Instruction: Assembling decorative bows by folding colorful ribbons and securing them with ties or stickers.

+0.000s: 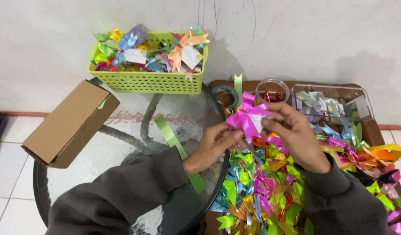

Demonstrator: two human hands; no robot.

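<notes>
Both of my hands hold one pink ribbon bow (245, 116) with a small white tag on it, up over the edge of a round glass table (122, 143). My left hand (213, 146) pinches the bow's lower left loop. My right hand (296, 132) grips it from the right side. Below the hands lies a heap of ribbon bows (261, 191) in green, pink, yellow, blue and orange.
A lime green basket (148, 80) full of tagged bows stands at the back of the table. A brown cardboard box (67, 124) sits at the left. A green ribbon strip (170, 132) lies on the glass. A round clear jar (272, 89) and a clear plastic tray (335, 102) stand behind.
</notes>
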